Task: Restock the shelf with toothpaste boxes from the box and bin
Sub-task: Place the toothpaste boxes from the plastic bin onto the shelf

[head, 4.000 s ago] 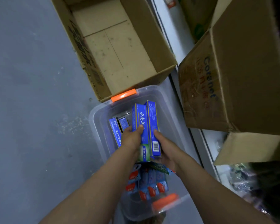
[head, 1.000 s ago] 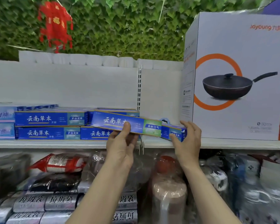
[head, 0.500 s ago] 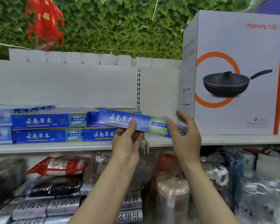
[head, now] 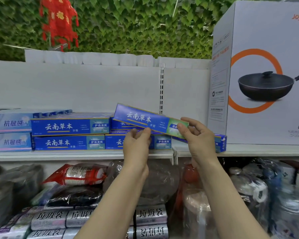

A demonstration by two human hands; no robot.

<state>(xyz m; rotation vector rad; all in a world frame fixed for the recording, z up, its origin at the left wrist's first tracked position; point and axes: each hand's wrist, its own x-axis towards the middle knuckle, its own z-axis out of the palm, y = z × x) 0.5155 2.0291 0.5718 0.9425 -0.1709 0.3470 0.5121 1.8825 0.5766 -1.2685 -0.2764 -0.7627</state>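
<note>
A blue toothpaste box with a green end (head: 141,119) hangs tilted, left end higher, just above the stacked blue toothpaste boxes (head: 69,126) on the white shelf (head: 76,155). My left hand (head: 136,145) pinches its lower edge near the middle. My right hand (head: 197,137) grips the green right end. Another blue box (head: 220,144) lies on the shelf behind my right hand, mostly hidden. Neither the bin nor the cardboard box is in view.
A large white wok carton (head: 266,83) stands on the shelf at the right. Pale toothpaste boxes (head: 9,123) are stacked at far left. The lower shelf holds plastic-wrapped goods and trash-bag rolls (head: 150,213). The white back panel (head: 76,87) rises behind the boxes.
Four seconds ago both hands lifted boxes from the clear bin on the floor. Over the last second the held box rose slightly and shifted right, its left end tipping higher.
</note>
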